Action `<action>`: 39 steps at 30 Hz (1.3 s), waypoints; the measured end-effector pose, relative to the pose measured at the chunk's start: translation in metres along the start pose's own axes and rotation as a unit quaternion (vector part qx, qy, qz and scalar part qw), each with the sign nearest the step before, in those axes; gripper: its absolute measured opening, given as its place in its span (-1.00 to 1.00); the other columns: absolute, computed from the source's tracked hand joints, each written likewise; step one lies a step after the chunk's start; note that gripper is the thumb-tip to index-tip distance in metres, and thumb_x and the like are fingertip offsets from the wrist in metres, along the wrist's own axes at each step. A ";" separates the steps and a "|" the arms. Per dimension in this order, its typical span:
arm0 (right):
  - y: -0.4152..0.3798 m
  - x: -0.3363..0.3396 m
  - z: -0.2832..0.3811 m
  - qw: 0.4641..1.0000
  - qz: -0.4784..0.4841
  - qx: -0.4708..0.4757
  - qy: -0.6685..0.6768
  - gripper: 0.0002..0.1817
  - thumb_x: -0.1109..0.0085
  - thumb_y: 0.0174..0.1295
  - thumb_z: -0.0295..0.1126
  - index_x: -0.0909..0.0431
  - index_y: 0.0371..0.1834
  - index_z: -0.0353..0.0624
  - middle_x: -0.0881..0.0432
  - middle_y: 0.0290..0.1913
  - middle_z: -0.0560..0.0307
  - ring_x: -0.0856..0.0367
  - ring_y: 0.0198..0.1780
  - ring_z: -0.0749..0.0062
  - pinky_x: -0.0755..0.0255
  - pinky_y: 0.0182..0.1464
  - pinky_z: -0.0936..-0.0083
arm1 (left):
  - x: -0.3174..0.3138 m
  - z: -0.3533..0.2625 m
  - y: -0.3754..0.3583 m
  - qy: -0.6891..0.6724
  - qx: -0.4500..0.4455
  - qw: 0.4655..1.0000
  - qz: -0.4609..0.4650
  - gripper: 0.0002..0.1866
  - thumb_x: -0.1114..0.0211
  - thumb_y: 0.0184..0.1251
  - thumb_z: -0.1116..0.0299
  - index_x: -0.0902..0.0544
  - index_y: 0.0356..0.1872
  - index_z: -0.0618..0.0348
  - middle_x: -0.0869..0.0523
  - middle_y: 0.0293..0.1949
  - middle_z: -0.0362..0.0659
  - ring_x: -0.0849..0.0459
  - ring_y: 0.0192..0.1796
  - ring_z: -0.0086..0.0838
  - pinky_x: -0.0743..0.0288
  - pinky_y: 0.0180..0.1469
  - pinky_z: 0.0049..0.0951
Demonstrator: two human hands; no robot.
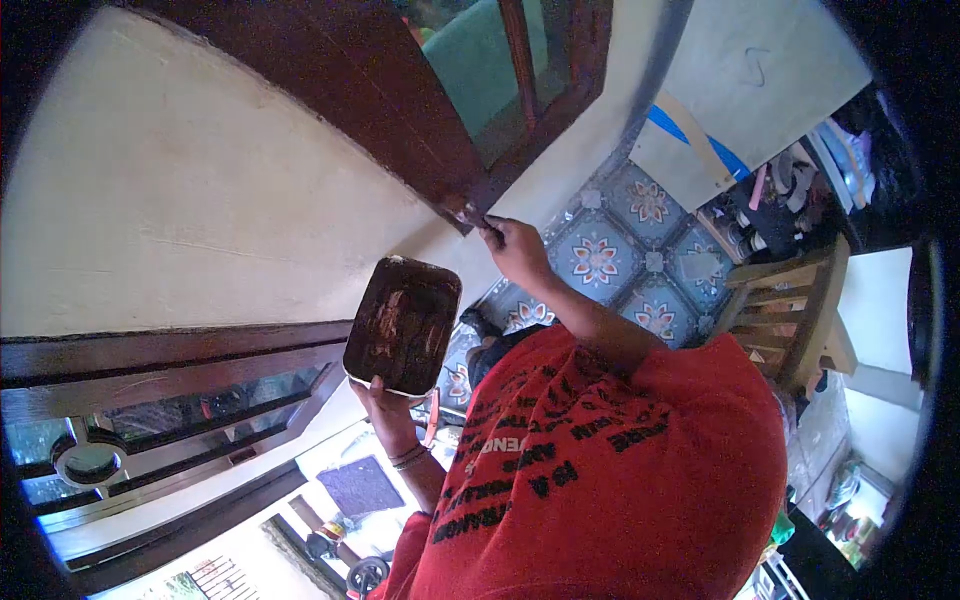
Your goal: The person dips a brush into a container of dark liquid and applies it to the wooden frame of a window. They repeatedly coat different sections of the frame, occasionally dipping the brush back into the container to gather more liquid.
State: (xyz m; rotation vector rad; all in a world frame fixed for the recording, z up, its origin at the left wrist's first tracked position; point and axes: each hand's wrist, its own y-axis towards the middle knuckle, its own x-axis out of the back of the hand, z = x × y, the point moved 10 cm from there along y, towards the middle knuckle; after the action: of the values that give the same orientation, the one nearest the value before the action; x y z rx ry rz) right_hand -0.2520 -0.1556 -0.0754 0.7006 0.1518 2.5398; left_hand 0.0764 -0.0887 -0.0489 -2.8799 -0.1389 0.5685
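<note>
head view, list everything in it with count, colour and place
tray: 1, dark inside with pale rim, centre
brush: 1, dark handle, at upper frame's corner
upper frame: 1, dark reddish brown, top
barred window: 1, brown, lower left
wall: cream, left
floor tiles: several, blue-grey with flowers, behind right hand
board: 1, pale, upper right
slatted wooden furniture: 1, light brown, right
mat-like square: 1, purplish grey, lower left
wheel: 1, black, bottom
clutter: uncountable, mixed, right
shirt: 1, red, lower centre
left hand: 1, bare, holding tray
right hand: 1, bare, holding brush
</note>
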 end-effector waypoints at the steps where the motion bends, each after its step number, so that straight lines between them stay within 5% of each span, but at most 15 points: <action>1: 0.001 0.010 0.012 1.000 0.002 0.000 0.000 -0.75 -0.12 0.21 -0.30 -0.62 -0.20 -0.25 -0.63 -0.38 -0.20 -0.62 -0.31 -0.10 -0.47 -0.18 0.07 | 0.007 0.003 0.002 0.000 0.000 1.000 -0.002 -0.23 -0.20 0.24 0.31 -0.01 0.44 0.03 -0.23 0.36 -0.01 -0.27 0.38 -0.15 -0.28 0.32 -0.08; 4: -0.006 0.026 0.025 0.998 -0.026 0.007 0.064 -0.69 -0.15 0.26 -0.25 -0.60 -0.07 -0.25 -0.65 -0.33 -0.18 -0.64 -0.27 -0.07 -0.49 -0.25 0.23 | 0.012 0.007 0.004 0.010 -0.027 0.999 0.043 -0.34 -0.02 0.42 0.21 0.02 0.47 -0.16 -0.19 0.41 -0.01 -0.25 0.40 -0.05 -0.26 0.32 0.09; 7: -0.014 0.004 -0.003 0.995 -0.066 0.042 0.066 -0.73 -0.12 0.23 -0.29 -0.60 -0.13 -0.25 -0.63 -0.38 -0.19 -0.62 -0.29 -0.09 -0.47 -0.19 0.07 | 0.007 0.005 0.005 0.035 -0.023 0.998 0.036 -0.33 -0.05 0.41 0.18 0.02 0.47 -0.17 -0.18 0.41 -0.02 -0.25 0.40 -0.05 -0.26 0.33 0.08; 9: -0.024 -0.041 -0.059 0.998 0.029 -0.023 -0.056 -0.75 -0.12 0.22 -0.30 -0.60 -0.15 -0.22 -0.63 -0.38 -0.17 -0.62 -0.29 -0.07 -0.48 -0.19 0.06 | 0.008 0.003 0.004 0.014 -0.013 1.000 -0.001 -0.25 -0.15 0.27 0.30 0.01 0.43 0.01 -0.24 0.36 0.00 -0.29 0.37 -0.11 -0.34 0.28 -0.07; 12: -0.032 -0.056 -0.093 0.987 0.074 -0.071 -0.126 -0.77 -0.11 0.21 -0.30 -0.60 -0.17 -0.20 -0.63 -0.37 -0.15 -0.62 -0.29 -0.08 -0.48 -0.20 0.04 | 0.000 -0.001 0.000 0.000 -0.002 1.000 0.008 -0.25 -0.14 0.27 0.31 0.02 0.44 0.03 -0.23 0.36 0.00 -0.28 0.37 -0.11 -0.31 0.30 -0.07; 14: -0.024 -0.045 -0.078 0.991 0.054 -0.057 -0.108 -0.78 -0.11 0.21 -0.30 -0.60 -0.20 -0.20 -0.63 -0.37 -0.15 -0.61 -0.30 -0.09 -0.46 -0.22 0.03 | 0.001 -0.001 0.001 0.007 -0.016 1.000 0.014 -0.25 -0.14 0.27 0.31 0.02 0.44 0.03 -0.22 0.37 0.01 -0.28 0.37 -0.11 -0.30 0.31 -0.06; 19: 0.016 0.050 0.084 0.999 -0.001 0.045 0.008 -0.71 -0.09 0.26 -0.28 -0.59 -0.08 -0.23 -0.63 -0.41 -0.20 -0.60 -0.35 -0.14 -0.46 -0.28 0.09 | 0.013 0.007 0.007 0.016 -0.037 0.998 0.040 -0.32 -0.07 0.39 0.25 0.01 0.47 -0.13 -0.22 0.40 -0.02 -0.27 0.39 -0.08 -0.30 0.31 0.05; 22: 0.034 0.090 0.158 0.987 -0.054 0.145 0.032 -0.64 -0.18 0.27 -0.28 -0.56 -0.03 -0.38 -0.65 -0.28 -0.23 -0.66 -0.27 0.01 -0.50 -0.22 0.34 | 0.013 0.010 0.008 0.010 -0.035 0.998 0.048 -0.32 -0.07 0.39 0.29 0.00 0.47 -0.13 -0.21 0.40 -0.02 -0.27 0.39 -0.07 -0.30 0.31 0.06; 24: 0.046 0.099 0.169 0.969 -0.044 0.094 0.223 -0.63 -0.17 0.28 -0.29 -0.56 -0.02 -0.40 -0.65 -0.20 -0.24 -0.66 -0.23 -0.02 -0.50 -0.20 0.37 | 0.013 0.011 0.008 0.001 -0.011 1.000 0.028 -0.30 -0.11 0.36 0.29 0.00 0.46 -0.12 -0.19 0.41 -0.01 -0.26 0.40 -0.06 -0.28 0.31 0.09; 28: 0.049 0.088 0.156 0.984 -0.016 0.089 0.156 -0.62 -0.16 0.29 -0.26 -0.56 0.01 -0.36 -0.67 -0.24 -0.20 -0.68 -0.25 0.10 -0.49 -0.21 0.41 | 0.005 0.008 0.006 -0.007 -0.037 0.998 0.049 -0.28 -0.14 0.33 0.27 -0.01 0.46 -0.12 -0.19 0.41 -0.02 -0.24 0.41 -0.05 -0.27 0.32 0.10; 30: 0.037 0.065 0.107 0.992 -0.043 0.107 0.042 -0.68 -0.16 0.25 -0.25 -0.58 -0.04 -0.24 -0.63 -0.33 -0.25 -0.65 -0.34 -0.07 -0.47 -0.27 0.10 | 0.001 0.005 0.000 0.010 -0.033 0.999 0.025 -0.25 -0.18 0.30 0.25 -0.01 0.45 -0.04 -0.20 0.40 -0.01 -0.24 0.40 -0.05 -0.22 0.35 0.06; 34: -0.014 0.005 -0.049 0.991 0.090 -0.100 0.024 -0.69 -0.19 0.23 -0.30 -0.52 0.00 -0.18 -0.64 -0.39 -0.11 -0.64 -0.44 0.08 -0.49 -0.36 0.19 | -0.006 0.000 -0.005 -0.040 -0.035 0.999 0.000 -0.11 -0.27 0.13 0.29 0.05 0.45 0.07 -0.29 0.31 0.01 -0.34 0.33 -0.15 -0.31 0.29 -0.15; 35: -0.023 0.012 -0.051 0.990 0.102 -0.093 0.019 -0.69 -0.19 0.23 -0.30 -0.52 0.00 -0.18 -0.64 -0.39 -0.11 -0.64 -0.44 0.08 -0.49 -0.36 0.19 | -0.009 -0.003 -0.006 -0.028 -0.041 0.999 0.009 -0.11 -0.28 0.13 0.28 0.03 0.45 0.07 -0.30 0.31 0.00 -0.35 0.33 -0.18 -0.29 0.30 -0.18; 37: -0.046 0.020 -0.060 0.936 0.128 -0.232 0.233 -0.62 -0.14 0.27 -0.37 -0.40 0.16 -0.12 -0.60 -0.39 0.07 -0.56 -0.45 0.53 -0.41 -0.55 0.55 | -0.011 -0.006 -0.010 -0.022 -0.037 0.999 0.005 -0.12 -0.28 0.12 0.27 0.01 0.44 0.09 -0.32 0.30 -0.03 -0.36 0.32 -0.23 -0.24 0.32 -0.24; 39: -0.043 0.044 -0.016 0.907 0.155 -0.187 0.345 -0.66 -0.14 0.28 -0.41 -0.39 0.11 -0.11 -0.58 -0.32 0.07 -0.54 -0.45 0.50 -0.41 -0.59 0.59 | -0.020 -0.010 -0.008 -0.007 -0.051 0.998 0.021 -0.11 -0.29 0.10 0.22 -0.01 0.43 0.14 -0.33 0.30 -0.03 -0.33 0.33 -0.26 -0.22 0.33 -0.28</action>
State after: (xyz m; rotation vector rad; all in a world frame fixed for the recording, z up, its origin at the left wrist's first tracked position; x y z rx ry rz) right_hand -0.2740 -0.0956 -0.0792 -0.3700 -0.2301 2.8895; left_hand 0.0615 -0.0850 -0.0308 -2.9852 -0.1144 0.6062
